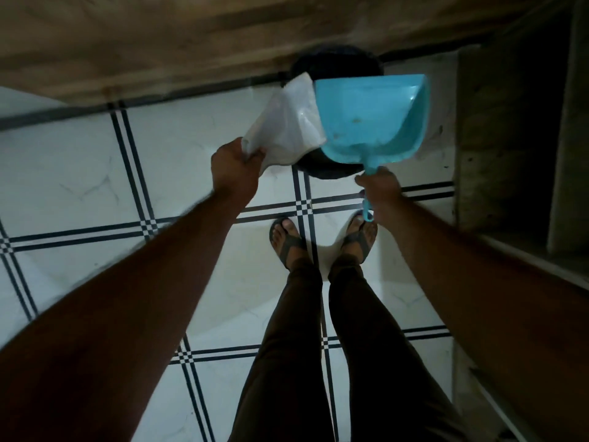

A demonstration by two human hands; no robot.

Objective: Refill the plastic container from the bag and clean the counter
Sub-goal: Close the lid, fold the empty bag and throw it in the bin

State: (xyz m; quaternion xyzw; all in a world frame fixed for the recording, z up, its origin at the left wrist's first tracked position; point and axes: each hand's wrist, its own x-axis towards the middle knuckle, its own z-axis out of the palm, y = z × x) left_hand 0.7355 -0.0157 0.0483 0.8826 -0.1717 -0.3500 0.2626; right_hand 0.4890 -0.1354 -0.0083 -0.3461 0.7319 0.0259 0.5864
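Note:
I look down at the floor in dim light. My left hand (237,164) grips the corner of a limp, clear-white plastic bag (288,122), held out over a dark round bin (331,172). My right hand (381,189) is closed around the handle of a light blue dustpan (369,116), whose scoop is tipped forward over the same bin. A few small crumbs lie inside the pan. The bin is mostly hidden behind the bag and the pan. The plastic container and the counter are out of sight.
White floor tiles with dark line borders (95,173) spread under me. A brownish wall (159,43) runs along the far side. A dark shelf unit or cabinet (516,138) stands at the right. My feet in sandals (287,242) are just behind the bin.

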